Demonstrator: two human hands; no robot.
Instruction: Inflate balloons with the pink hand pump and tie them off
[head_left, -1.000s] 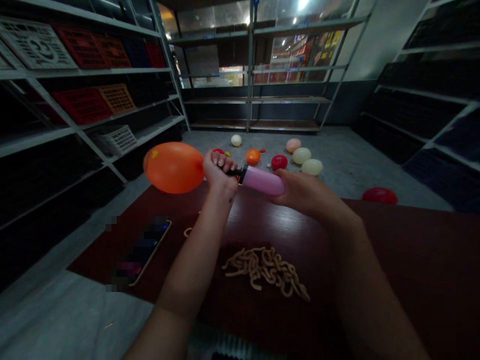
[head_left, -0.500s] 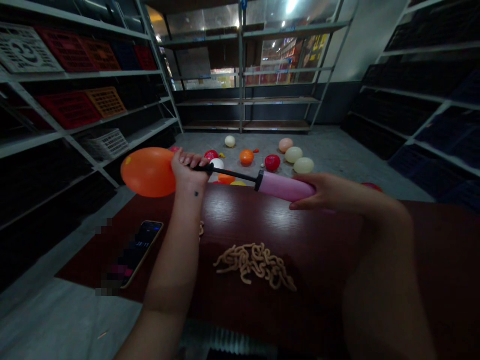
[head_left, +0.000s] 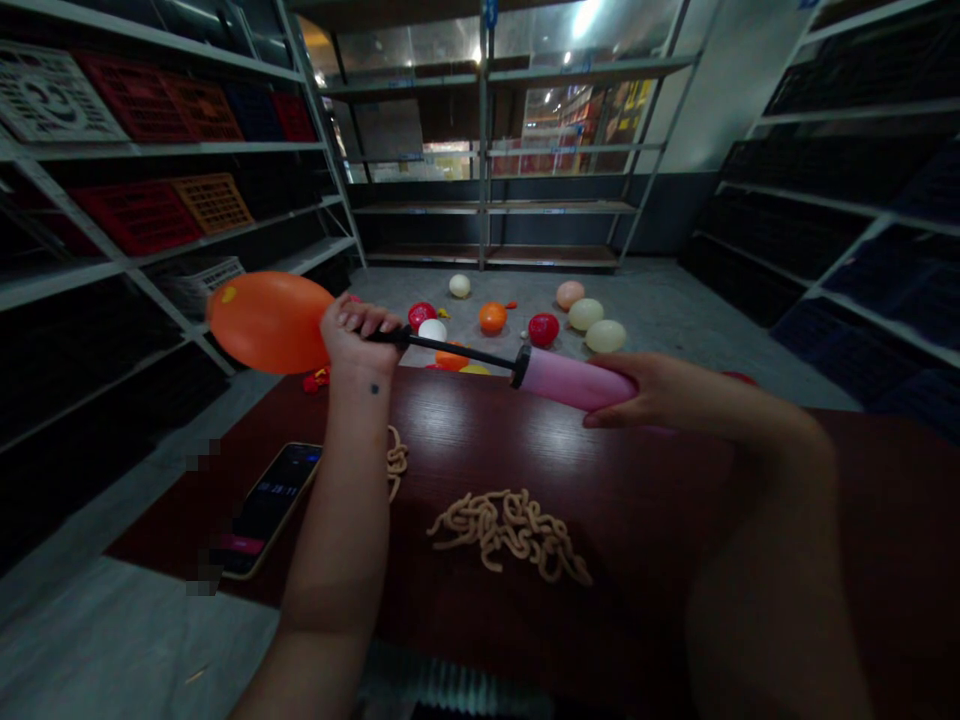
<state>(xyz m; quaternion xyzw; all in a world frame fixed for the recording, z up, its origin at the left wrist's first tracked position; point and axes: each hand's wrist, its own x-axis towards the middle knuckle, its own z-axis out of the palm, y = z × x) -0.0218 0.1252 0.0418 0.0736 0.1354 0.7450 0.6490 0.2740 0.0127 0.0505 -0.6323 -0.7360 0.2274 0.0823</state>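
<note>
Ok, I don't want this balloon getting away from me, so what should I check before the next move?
1. Left hand closed around the black handle: ok.
2. Right hand holding the pink barrel: ok.
3. Black rod visible between handle and barrel: ok.
4. Orange balloon inflated: ok.
5. Balloon's neck sealed: cannot tell, the left hand hides it.
6. Phone lying on the table: ok.

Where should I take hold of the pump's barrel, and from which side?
Probably around the barrel's right end, coming from the right, where the right grip holds it: it's a roughly level cylinder, and the rod sticks out of its left end.
</note>
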